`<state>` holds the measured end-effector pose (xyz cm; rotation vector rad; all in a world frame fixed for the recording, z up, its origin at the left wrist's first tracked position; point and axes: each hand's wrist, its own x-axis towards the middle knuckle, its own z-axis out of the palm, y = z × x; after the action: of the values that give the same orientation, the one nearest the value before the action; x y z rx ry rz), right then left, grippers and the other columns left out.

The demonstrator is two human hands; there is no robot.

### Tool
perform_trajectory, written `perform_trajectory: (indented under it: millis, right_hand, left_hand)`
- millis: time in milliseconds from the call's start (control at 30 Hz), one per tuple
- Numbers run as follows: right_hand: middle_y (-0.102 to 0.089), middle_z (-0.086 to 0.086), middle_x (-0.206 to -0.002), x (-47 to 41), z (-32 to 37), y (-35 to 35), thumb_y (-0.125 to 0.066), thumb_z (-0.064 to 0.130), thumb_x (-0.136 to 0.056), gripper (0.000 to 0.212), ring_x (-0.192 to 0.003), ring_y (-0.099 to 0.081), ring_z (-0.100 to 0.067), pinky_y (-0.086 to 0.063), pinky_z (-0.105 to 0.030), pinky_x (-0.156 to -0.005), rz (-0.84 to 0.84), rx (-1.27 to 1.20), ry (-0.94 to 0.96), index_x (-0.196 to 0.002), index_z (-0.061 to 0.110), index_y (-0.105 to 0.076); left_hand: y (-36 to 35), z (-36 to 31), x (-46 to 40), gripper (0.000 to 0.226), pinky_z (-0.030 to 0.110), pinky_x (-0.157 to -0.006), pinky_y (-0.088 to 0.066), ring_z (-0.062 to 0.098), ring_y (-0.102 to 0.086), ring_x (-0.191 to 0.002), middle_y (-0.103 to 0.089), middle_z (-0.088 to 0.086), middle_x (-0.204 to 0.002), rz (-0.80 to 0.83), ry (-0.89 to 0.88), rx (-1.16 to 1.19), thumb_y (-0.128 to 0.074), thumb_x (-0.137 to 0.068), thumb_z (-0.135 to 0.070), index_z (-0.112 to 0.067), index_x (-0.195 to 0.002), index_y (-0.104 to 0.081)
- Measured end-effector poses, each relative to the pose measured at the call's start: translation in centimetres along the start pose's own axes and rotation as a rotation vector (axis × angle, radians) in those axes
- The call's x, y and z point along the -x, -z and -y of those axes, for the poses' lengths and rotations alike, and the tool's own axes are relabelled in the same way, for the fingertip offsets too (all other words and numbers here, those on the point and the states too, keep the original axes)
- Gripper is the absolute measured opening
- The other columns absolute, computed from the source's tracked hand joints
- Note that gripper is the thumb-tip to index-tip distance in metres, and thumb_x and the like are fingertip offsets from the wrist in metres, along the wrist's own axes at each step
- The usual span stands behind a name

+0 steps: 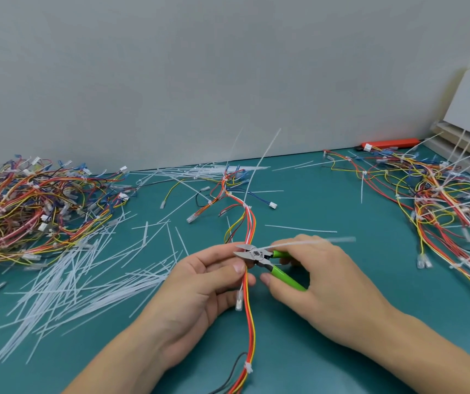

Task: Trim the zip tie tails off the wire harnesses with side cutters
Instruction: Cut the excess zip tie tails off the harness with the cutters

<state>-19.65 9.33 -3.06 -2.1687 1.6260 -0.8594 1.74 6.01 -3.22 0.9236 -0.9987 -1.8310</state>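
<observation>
Head view: cutting a tie tail mid-table.
Left hand [199,282] pinching a wire harness [247,297] between thumb and fingers; right hand [324,282] gripping green-handled cutters [259,255], blades parted beside a white tail [310,242]. Wire heaps [29,200] at both table [327,362] edges, cut tails [85,282] scattered left, bare mat near right.

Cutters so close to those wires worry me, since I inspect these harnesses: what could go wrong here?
1. The cutters are open right beside the harness wires that the left hand pinches; a slip could nick insulation.
2. The left fingertips lie near the blades.
3. The tail by the right hand could fly off when cut.
</observation>
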Motion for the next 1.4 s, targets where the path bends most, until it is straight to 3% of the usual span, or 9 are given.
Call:
perform_trajectory:
  millis: [133, 233, 333, 633, 867, 1033, 1233, 1333, 1400]
  right_hand:
    - [-0.059, 0.018, -0.091, -0.1, -0.1, -0.2, -0.054, 0.063, -0.089, 0.037, -0.094, -0.054, -0.007, -0.047, -0.031, -0.086, -0.003, 0.018, 0.014, -0.116, 0.041, -0.066]
    - [-0.054, 0.012, -0.081, 0.0, -0.1, 0.0, -0.058, 0.062, -0.089, 0.026, -0.082, -0.052, -0.010, -0.047, -0.032, -0.073, -0.005, 0.013, -0.027, -0.100, 0.039, -0.062]
    - [-0.050, 0.011, -0.077, 0.1, 0.4, 0.3, -0.059, 0.064, -0.087, 0.023, -0.074, -0.050, -0.011, -0.035, -0.023, -0.056, -0.003, 0.051, -0.058, -0.088, 0.042, -0.053]
    - [-0.052, 0.018, -0.083, 0.2, 0.5, 0.0, -0.062, 0.059, -0.090, 0.025, -0.071, -0.049, -0.012, -0.035, -0.026, -0.055, -0.010, 0.027, -0.078, -0.091, 0.036, -0.054]
    - [-0.050, 0.008, -0.065, -0.4, -1.0, 0.1, -0.066, 0.054, -0.090, 0.027, -0.057, -0.041, -0.012, -0.042, -0.037, -0.057, -0.123, -0.165, -0.170, -0.084, 0.031, -0.053]
    - [-0.045, 0.013, -0.058, -0.8, -1.4, 0.4, -0.072, 0.045, -0.091, 0.030, -0.052, -0.037, -0.007, -0.035, -0.018, -0.050, -0.197, -0.337, -0.201, -0.079, 0.022, -0.057]
    - [-0.056, 0.008, -0.070, -1.1, -1.7, 0.5, -0.075, 0.041, -0.091, 0.019, -0.062, -0.048, -0.009, -0.039, -0.015, -0.059, -0.247, -0.522, -0.204, -0.091, 0.025, -0.065]
    - [-0.072, -0.007, -0.101, -1.5, -1.6, 0.6, -0.072, 0.040, -0.084, 0.016, -0.094, -0.061, -0.036, -0.053, -0.042, -0.082, -0.280, -0.671, -0.242, -0.097, 0.033, -0.070]
    - [-0.073, -0.008, -0.110, -1.6, -1.4, 0.7, -0.072, 0.035, -0.083, 0.015, -0.105, -0.061, -0.040, -0.052, -0.055, -0.094, -0.300, -0.724, -0.229, -0.098, 0.038, -0.070]
  left_hand:
    - [0.1, 0.0, -0.1, 0.034, 0.029, -0.064, -0.058, 0.025, -0.071, -0.079, -0.072, 0.015, -0.101, 0.006, 0.004, -0.006, -0.077, -0.081, -0.001, -0.003, -0.114, -0.075]
    - [0.1, 0.0, -0.1, 0.040, 0.029, -0.063, -0.057, 0.024, -0.071, -0.079, -0.070, 0.015, -0.100, 0.004, 0.008, -0.018, -0.079, -0.076, -0.007, -0.002, -0.115, -0.074]
    - [0.1, 0.1, -0.1, 0.035, 0.028, -0.062, -0.057, 0.024, -0.071, -0.077, -0.071, 0.017, -0.100, 0.000, 0.007, -0.006, -0.078, -0.081, -0.002, -0.002, -0.115, -0.074]
    - [-0.1, 0.0, 0.1, 0.038, 0.028, -0.063, -0.058, 0.023, -0.072, -0.077, -0.075, 0.016, -0.105, -0.015, 0.007, 0.002, -0.079, -0.074, -0.007, -0.004, -0.112, -0.076]
    - [0.1, 0.1, 0.0, 0.038, 0.029, -0.063, -0.057, 0.022, -0.071, -0.077, -0.075, 0.017, -0.107, -0.020, 0.006, -0.007, -0.081, -0.073, -0.010, -0.007, -0.110, -0.077]
    - [-0.2, 0.2, 0.4, 0.033, 0.030, -0.064, -0.057, 0.019, -0.068, -0.075, -0.075, 0.017, -0.106, -0.012, -0.043, -0.111, -0.078, -0.076, -0.012, -0.010, -0.109, -0.078]
    - [-1.3, 0.7, 1.1, 0.024, 0.035, -0.078, -0.060, 0.021, -0.070, -0.081, -0.077, 0.009, -0.094, -0.013, -0.191, -0.487, -0.074, -0.079, -0.018, -0.025, -0.102, -0.079]
    - [-1.7, 0.7, 1.6, 0.023, 0.036, -0.078, -0.059, 0.024, -0.071, -0.089, -0.076, -0.001, -0.093, 0.046, -0.270, -0.692, -0.071, -0.084, -0.021, -0.035, -0.100, -0.078]
    - [-1.9, 0.7, 1.8, 0.024, 0.036, -0.073, -0.059, 0.027, -0.069, -0.081, -0.075, -0.004, -0.091, 0.087, -0.291, -0.766, -0.069, -0.088, -0.019, -0.036, -0.102, -0.077]
